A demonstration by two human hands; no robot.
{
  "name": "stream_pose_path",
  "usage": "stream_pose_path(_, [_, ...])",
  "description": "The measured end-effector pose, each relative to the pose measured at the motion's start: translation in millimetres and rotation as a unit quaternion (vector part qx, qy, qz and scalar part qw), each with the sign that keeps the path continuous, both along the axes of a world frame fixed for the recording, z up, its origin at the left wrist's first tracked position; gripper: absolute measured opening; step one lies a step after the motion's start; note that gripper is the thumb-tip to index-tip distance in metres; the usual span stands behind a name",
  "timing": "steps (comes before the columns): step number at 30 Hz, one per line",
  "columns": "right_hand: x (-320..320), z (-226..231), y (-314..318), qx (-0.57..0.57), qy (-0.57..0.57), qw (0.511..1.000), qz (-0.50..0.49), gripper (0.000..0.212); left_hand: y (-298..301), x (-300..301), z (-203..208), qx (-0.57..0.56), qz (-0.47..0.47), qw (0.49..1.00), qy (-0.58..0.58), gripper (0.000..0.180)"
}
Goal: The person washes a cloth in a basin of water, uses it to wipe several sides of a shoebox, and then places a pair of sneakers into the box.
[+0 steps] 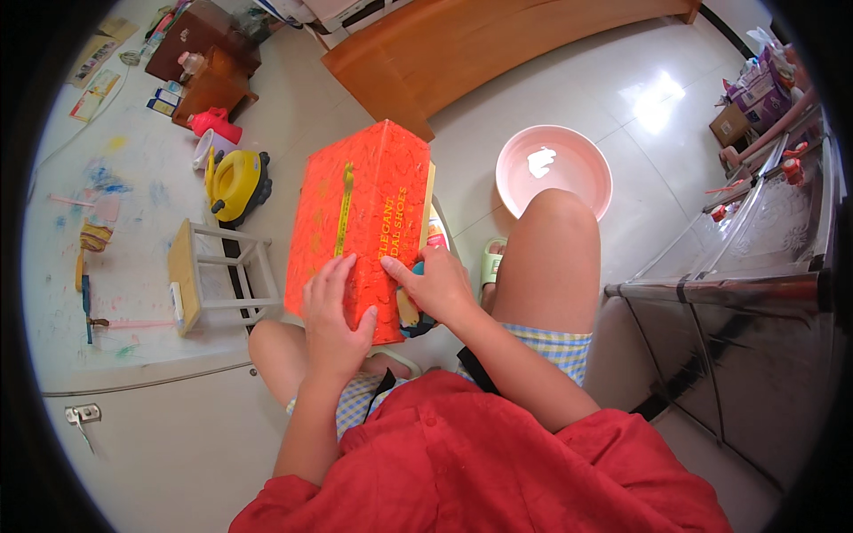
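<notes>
A bright red shoe box (355,213) with gold lettering stands tilted in front of me, over my lap. Across its lower face lies my left hand (336,306), fingers apart and thumb spread to the right. My right hand (434,280) grips the box's right edge, its thumb on the lettered side; its other fingers are mostly hidden. Just under that hand a dark teal, beige and black thing (413,311) shows in part; I cannot make out its kind. The box's far side and its contents are hidden.
A pink basin (554,160) stands on the tiled floor beyond my right knee. To the left are a small stool (227,275) and a yellow potty-like seat (238,185). A wooden bench-like piece (400,75) runs across the back. Dark glossy cabinets (729,355) stand at the right.
</notes>
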State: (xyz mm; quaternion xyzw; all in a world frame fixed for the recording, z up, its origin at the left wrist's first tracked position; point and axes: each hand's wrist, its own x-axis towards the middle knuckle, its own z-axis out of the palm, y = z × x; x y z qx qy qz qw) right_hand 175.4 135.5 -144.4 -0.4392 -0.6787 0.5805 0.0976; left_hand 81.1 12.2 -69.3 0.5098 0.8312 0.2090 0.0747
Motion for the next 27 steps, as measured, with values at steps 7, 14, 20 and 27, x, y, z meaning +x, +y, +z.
stream_pose_path(7, [-22.7, 69.6, -27.7, 0.109, 0.350, 0.927, 0.084, 0.054, -33.9, -21.2, 93.2, 0.173, 0.073, 0.972, 0.137, 0.052])
stream_pose_path(14, [-75.4, 51.6, -49.3, 0.180, 0.254, 0.936, 0.165, 0.026, -52.5, -68.4, 93.9, 0.110, 0.120, 0.938, 0.307, 0.035])
stream_pose_path(20, [-66.5, 18.4, -30.9, 0.214, 0.075, 0.966, 0.124, 0.016, -47.1, -102.0, 23.5, 0.079, 0.125, 0.985, 0.093, 0.030])
stream_pose_path(27, [-95.1, 32.6, 7.1, 0.322, 0.063, 0.936, 0.123, 0.018, -25.1, -115.8, -42.0, -0.134, 0.127, 0.981, 0.052, 0.092])
